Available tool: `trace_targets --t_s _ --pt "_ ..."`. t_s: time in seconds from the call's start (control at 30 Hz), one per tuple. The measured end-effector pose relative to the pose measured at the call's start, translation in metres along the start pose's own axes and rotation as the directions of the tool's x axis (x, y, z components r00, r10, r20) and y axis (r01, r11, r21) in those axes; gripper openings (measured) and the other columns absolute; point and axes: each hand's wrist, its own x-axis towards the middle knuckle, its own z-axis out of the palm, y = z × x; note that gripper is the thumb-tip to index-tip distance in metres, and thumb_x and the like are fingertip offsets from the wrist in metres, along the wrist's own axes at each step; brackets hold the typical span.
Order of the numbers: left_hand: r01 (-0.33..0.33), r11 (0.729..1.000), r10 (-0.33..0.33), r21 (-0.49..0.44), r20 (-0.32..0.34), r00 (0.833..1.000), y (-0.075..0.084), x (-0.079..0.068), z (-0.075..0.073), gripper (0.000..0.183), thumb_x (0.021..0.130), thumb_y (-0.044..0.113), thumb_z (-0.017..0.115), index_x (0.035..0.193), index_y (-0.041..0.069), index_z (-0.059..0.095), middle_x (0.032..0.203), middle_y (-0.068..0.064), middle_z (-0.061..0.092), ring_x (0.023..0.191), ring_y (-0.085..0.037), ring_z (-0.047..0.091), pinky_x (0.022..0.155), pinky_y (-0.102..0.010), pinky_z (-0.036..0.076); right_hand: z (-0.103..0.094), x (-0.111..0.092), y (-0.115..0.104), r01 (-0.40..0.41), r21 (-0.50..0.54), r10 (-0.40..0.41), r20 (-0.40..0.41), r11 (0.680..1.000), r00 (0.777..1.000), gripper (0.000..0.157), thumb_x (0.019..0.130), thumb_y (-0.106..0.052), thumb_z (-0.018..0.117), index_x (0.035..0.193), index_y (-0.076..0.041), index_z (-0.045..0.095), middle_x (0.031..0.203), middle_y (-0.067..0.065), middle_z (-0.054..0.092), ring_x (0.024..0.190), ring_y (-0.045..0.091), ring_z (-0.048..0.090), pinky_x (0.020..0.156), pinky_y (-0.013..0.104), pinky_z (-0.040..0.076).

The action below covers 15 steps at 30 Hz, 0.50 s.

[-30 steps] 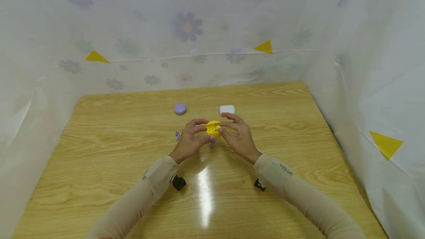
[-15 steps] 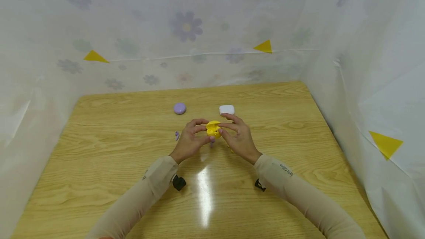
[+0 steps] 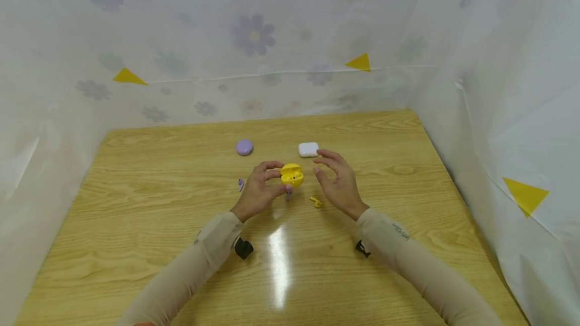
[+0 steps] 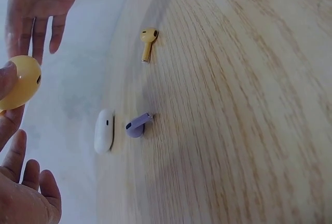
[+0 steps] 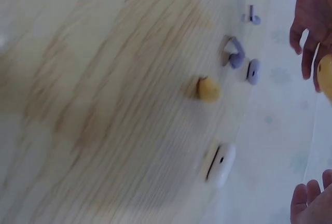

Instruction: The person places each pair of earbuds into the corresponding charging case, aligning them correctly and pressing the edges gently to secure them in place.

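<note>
A yellow earbud case (image 3: 292,175) is held above the table with its lid up, pinched between the thumb and fingers of my left hand (image 3: 258,194). Inside it, a small dark spot and a yellow earbud-like shape are visible, too small to make out fully. My right hand (image 3: 341,188) is to the right of the case, apart from it, its fingers loosely bent around nothing. Below and between the hands, a loose yellow earbud (image 4: 149,36) lies on the table. One purple earbud (image 4: 137,126) lies under the left hand, partly hidden by the thumb in the head view.
Another purple earbud (image 3: 241,184) lies left of the left hand. Farther back on the wooden table (image 3: 181,265) are a round purple case (image 3: 244,147) and a white case (image 3: 308,150), both closed. Flower-patterned sheeting (image 3: 254,89) surrounds the back and sides.
My right hand has let go of the yellow case and moved right, uncovering the loose yellow earbud. The left hand still holds the case in nearly the same place.
</note>
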Motion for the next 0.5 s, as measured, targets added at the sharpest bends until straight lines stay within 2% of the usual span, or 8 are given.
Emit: trace_targets --t_s 0.1,0.17,0.27,0.33,0.4,0.47,0.5 --pt "-0.009 1.000 0.009 0.007 -0.003 1.000 0.000 0.000 0.000 0.026 0.081 0.019 0.077 0.102 0.005 0.072 0.130 -0.009 0.054 0.129 -0.032 0.042 0.111 -0.054 0.028 -0.007 -0.002 0.009 0.031 -0.065 -0.028 0.054 0.997 0.998 0.023 0.088 -0.001 0.063 0.110 0.005 0.064 0.126 0.021 0.059 0.120 0.035 0.054 0.097 0.051 0.047" --pt "-0.018 1.000 0.018 0.016 -0.002 1.000 -0.001 0.000 0.001 0.025 0.081 0.018 0.076 0.102 0.005 0.072 0.130 -0.009 0.054 0.129 -0.034 0.042 0.111 -0.054 0.028 -0.012 -0.004 0.017 0.070 -0.148 -0.051 0.125 0.987 0.991 0.025 0.088 0.000 0.062 0.112 0.005 0.063 0.125 0.021 0.059 0.119 0.035 0.055 0.096 0.051 0.048" --pt "-0.021 1.000 0.021 0.020 0.000 1.000 -0.001 0.001 0.001 0.024 0.082 0.017 0.076 0.101 0.004 0.072 0.130 -0.009 0.054 0.129 -0.035 0.041 0.110 -0.055 0.027 -0.020 -0.009 0.028 0.156 -0.307 -0.069 0.277 0.939 0.959 0.028 0.089 -0.002 0.060 0.116 0.003 0.062 0.124 0.021 0.060 0.117 0.036 0.056 0.098 0.050 0.048" --pt "-0.019 1.000 0.019 0.023 0.002 1.000 -0.001 0.001 0.001 0.024 0.082 0.017 0.075 0.101 0.004 0.072 0.130 -0.009 0.054 0.129 -0.035 0.041 0.110 -0.054 0.027 -0.025 -0.012 0.033 0.215 -0.396 -0.043 0.400 0.893 0.915 0.031 0.088 -0.004 0.060 0.119 0.002 0.061 0.126 0.020 0.060 0.118 0.035 0.056 0.099 0.049 0.047" --pt "-0.015 1.000 0.015 0.021 0.002 1.000 -0.001 0.001 0.001 0.023 0.082 0.017 0.075 0.101 0.004 0.072 0.130 -0.009 0.054 0.129 -0.034 0.041 0.110 -0.054 0.028 -0.028 -0.017 0.037 0.260 -0.444 0.005 0.513 0.857 0.858 0.036 0.088 -0.009 0.060 0.123 0.000 0.058 0.129 0.020 0.058 0.120 0.035 0.056 0.099 0.050 0.047" --pt "-0.014 1.000 0.014 0.027 0.002 1.000 -0.001 0.001 0.002 0.023 0.082 0.017 0.075 0.101 0.004 0.072 0.130 -0.009 0.054 0.129 -0.033 0.041 0.110 -0.054 0.028 -0.029 -0.022 0.040 0.278 -0.468 0.070 0.599 0.839 0.797 0.042 0.088 -0.016 0.062 0.127 -0.003 0.056 0.132 0.018 0.056 0.123 0.035 0.053 0.099 0.052 0.046" --pt "-0.015 0.999 0.015 0.031 0.002 1.000 -0.001 0.001 0.002 0.023 0.082 0.017 0.075 0.101 0.004 0.072 0.130 -0.009 0.054 0.129 -0.033 0.041 0.110 -0.054 0.029 -0.029 -0.024 0.041 0.282 -0.471 0.092 0.626 0.836 0.775 0.044 0.088 -0.020 0.064 0.129 -0.003 0.055 0.133 0.018 0.055 0.124 0.035 0.052 0.099 0.053 0.045"
